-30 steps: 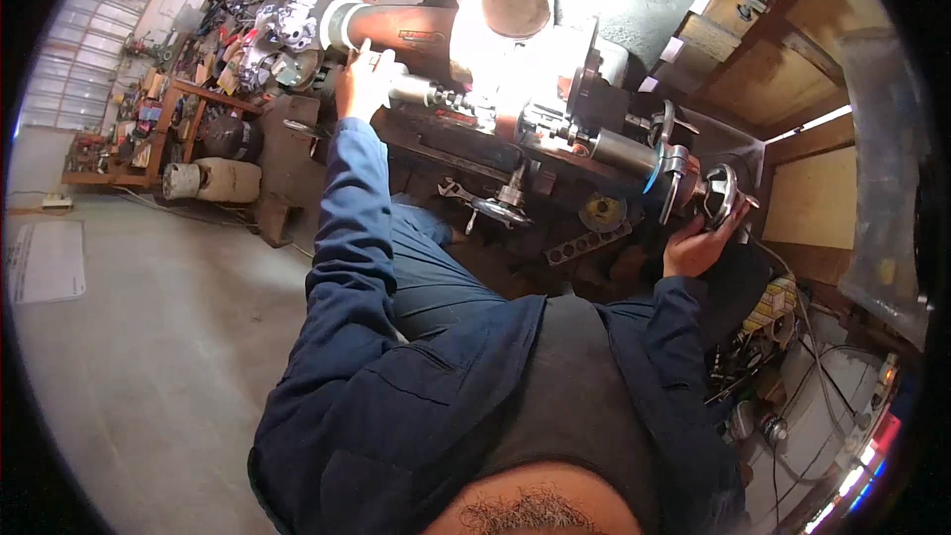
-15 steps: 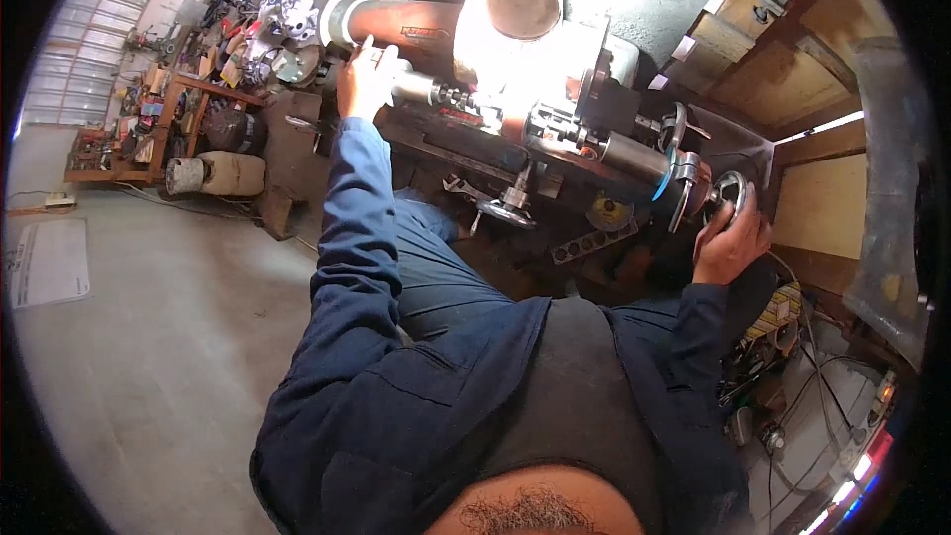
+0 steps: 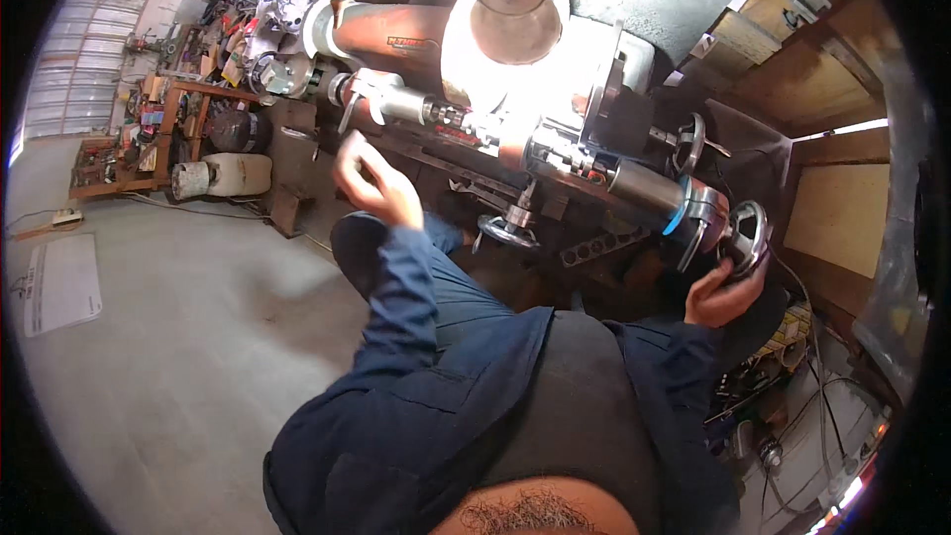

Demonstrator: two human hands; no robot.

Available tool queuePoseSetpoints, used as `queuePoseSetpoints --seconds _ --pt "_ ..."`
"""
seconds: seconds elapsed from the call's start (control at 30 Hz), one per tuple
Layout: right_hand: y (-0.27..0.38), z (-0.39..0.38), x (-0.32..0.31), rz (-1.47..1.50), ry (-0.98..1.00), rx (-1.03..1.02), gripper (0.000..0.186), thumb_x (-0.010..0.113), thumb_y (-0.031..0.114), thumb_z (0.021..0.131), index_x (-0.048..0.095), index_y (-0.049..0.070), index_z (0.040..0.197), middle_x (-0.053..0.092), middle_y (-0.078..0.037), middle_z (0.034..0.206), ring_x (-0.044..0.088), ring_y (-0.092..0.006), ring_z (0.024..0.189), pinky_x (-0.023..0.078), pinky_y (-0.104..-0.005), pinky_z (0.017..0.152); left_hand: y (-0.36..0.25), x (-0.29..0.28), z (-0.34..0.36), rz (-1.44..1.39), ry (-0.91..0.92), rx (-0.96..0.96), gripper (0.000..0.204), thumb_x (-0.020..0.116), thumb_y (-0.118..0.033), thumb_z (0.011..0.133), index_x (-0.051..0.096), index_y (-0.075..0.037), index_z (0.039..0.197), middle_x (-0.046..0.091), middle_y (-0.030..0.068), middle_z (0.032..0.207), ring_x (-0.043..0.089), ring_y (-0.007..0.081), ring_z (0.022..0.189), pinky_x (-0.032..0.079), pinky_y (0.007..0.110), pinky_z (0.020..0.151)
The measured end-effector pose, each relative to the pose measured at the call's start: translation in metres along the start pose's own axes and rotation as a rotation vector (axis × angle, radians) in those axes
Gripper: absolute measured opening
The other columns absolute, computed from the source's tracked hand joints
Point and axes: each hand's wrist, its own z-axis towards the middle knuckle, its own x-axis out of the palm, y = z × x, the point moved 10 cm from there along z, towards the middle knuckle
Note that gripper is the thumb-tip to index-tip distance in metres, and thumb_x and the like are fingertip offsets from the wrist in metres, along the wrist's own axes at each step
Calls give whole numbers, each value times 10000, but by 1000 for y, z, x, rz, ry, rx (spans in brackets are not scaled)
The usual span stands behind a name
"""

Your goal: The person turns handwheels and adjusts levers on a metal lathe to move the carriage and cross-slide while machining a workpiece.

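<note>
We are observing the right hand [image 3: 726, 292] grasping the lower rim of the handwheel [image 3: 751, 230], which is sitting at the right end of the machine [image 3: 514, 144]. The left hand [image 3: 378, 183] is hanging released in the air, fingers loosely curling, just below and apart from the lever [image 3: 348, 112].

Containers: we are noting a tank [image 3: 243, 175] lying on its side near the rack [image 3: 166, 144]; its walls are concealing any contents. The rack is holding a jumble of parts. At lower right a yellow box [image 3: 791, 327] is resting amid clutter; we are not making out its contents.

Visibility: glare is washing out the machine's middle, behind the shaft [image 3: 459, 121]. The upper edge is cutting off the column [image 3: 517, 10]. Shadow is partly obscuring a perforated plate [image 3: 597, 248].
</note>
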Motion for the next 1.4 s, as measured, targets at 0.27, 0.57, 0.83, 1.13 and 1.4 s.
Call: queuePoseSetpoints --seconds 0.27,0.57,0.83,1.13,1.4 --pt "-4 2 4 14 -152 -46 562 435 368 1045 485 -123 1313 593 -306 1217 641 -405 1086 530 -436 910 71 39 -249 -235 1430 -1182 942 737 -538 843 357 80 1444 619 144 1180 597 179 1007 483 296 883" --pt "-11 -6 6 34 -279 31 561 449 378 1025 549 -124 1255 622 -288 1178 665 -395 1032 547 -425 854 65 45 -247 -263 1490 -1262 824 835 -290 767 419 42 1396 622 123 1147 596 175 1048 484 306 920" --pt "-7 -4 -2 52 -485 20 540 481 381 1011 615 -107 1200 667 -246 1114 680 -346 999 541 -400 848 40 42 -234 -142 1286 -1155 819 897 -268 709 430 30 1311 635 109 1115 614 192 1028 503 341 909" --pt "4 5 -6 -11 -399 10 559 459 401 1019 613 -108 1193 679 -242 1064 692 -339 947 557 -389 802 22 17 -226 -265 894 -1348 1040 679 -383 941 -134 -37 1490 580 231 1261 651 282 1086 509 385 909" --pt "1 1 -5 -13 -391 -24 584 450 413 1023 591 -122 1210 686 -239 1014 704 -314 888 568 -361 721 -1 49 -284 -1079 782 -2217 581 526 -567 901 644 -91 1213 674 117 1173 622 338 1097 412 610 1043"
